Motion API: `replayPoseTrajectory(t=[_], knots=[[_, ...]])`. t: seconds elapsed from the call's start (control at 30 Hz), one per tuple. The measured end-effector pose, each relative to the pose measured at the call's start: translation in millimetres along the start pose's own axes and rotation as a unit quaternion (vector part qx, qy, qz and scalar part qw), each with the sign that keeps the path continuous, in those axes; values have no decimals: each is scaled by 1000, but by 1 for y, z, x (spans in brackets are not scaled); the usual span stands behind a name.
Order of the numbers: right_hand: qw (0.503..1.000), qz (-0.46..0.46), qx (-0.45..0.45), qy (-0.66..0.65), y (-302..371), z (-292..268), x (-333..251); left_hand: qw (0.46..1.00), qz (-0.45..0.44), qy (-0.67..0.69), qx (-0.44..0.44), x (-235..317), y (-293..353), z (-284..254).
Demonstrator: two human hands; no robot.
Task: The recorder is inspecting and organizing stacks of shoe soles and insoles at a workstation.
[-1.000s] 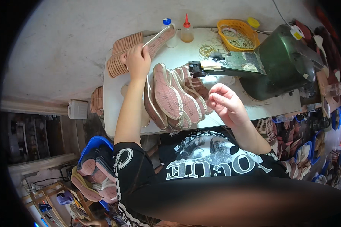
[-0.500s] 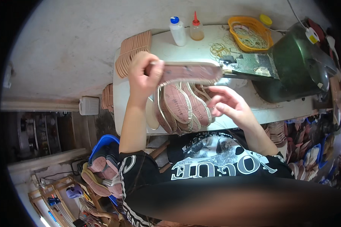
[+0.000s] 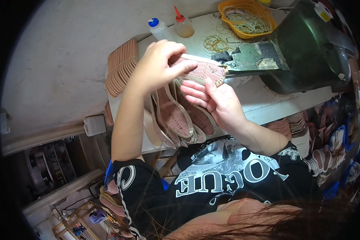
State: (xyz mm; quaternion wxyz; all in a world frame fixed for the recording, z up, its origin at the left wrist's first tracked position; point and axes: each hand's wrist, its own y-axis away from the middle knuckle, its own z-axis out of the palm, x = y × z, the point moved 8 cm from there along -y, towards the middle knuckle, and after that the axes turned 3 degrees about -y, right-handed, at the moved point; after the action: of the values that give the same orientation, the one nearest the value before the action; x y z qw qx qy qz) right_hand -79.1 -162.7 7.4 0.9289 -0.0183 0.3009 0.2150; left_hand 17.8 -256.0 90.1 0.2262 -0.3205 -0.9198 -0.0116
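A pinkish insole (image 3: 206, 69) with a pale edge is held between my two hands over the table. My left hand (image 3: 158, 66) wraps round one end, its thumb on the upper face. My right hand (image 3: 226, 103) pinches the rim near the other end between thumb and fingers, the remaining fingers reaching underneath. The insole's far tip lies beside the small head of a dark green machine (image 3: 308, 52); whether they touch I cannot tell. Below my hands, several pink insoles (image 3: 174, 116) with gold-coloured, pleated edges lie in an overlapping pile.
Behind stand a blue-capped white bottle (image 3: 159, 30), a red-tipped glue bottle (image 3: 184, 26) and a yellow basket (image 3: 246, 20) of cord-like loops. Stacked insole pieces (image 3: 122, 66) sit at the table's left. More shoe parts (image 3: 328, 154) are piled at the right.
The insole has turned and tilted, and my right hand has come up to grip its end. The whole view has shifted, with the table now slanting.
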Motion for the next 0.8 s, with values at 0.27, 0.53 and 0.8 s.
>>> replayPoseTrajectory(t=[0.27, 0.53, 0.8], knots=[[997, 74, 15, -23, -8, -1, 23, 913, -170, 270, -255, -39, -22, 39], [991, 105, 37, -78, -8, 7, 16, 915, -157, 248, -278, -37, -36, 37], [990, 109, 37, -83, -11, 6, 7, 934, -227, 118, -250, -20, -35, 15]])
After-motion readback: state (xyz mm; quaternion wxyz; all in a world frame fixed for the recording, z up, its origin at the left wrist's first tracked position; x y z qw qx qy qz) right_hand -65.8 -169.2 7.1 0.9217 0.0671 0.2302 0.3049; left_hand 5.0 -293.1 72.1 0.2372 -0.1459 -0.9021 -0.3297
